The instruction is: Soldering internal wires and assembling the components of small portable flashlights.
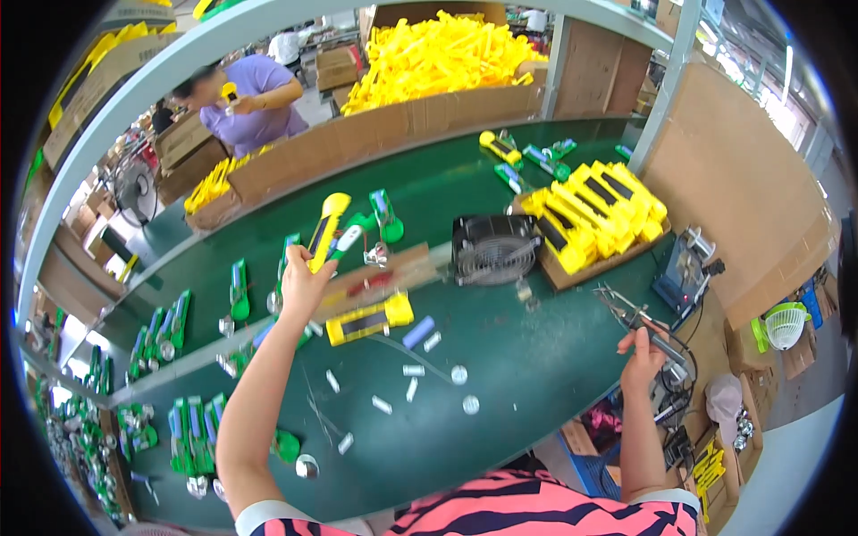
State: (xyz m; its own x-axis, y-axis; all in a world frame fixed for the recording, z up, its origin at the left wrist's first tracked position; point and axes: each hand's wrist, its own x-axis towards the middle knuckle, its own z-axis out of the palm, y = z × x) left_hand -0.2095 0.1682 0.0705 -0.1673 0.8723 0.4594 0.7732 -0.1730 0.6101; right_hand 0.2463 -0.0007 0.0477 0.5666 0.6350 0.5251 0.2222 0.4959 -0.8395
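Note:
My left hand [304, 281] is raised over the green bench, its fingers closed round a yellow flashlight housing [329, 223] with a dark panel. A white-and-green piece [347, 241] shows right beside it; whether the same fingers hold it I cannot tell. At the bench's right edge my right hand [642, 357] grips a soldering iron [657, 339], its thin end toward the bench. Another yellow housing [368, 320] lies below my left hand, near a blue cylindrical cell [418, 332]. Small white pieces [382, 405] and round discs [459, 374] are scattered nearby.
A black fan [496, 250] stands mid-bench, beside a cardboard tray [572, 281] of yellow housings. A soldering station [684, 277] sits at the right edge. Green assemblies [192, 433] line the left. Beyond a cardboard barrier [384, 129], a person in purple [255, 98] works near heaped yellow parts [438, 58].

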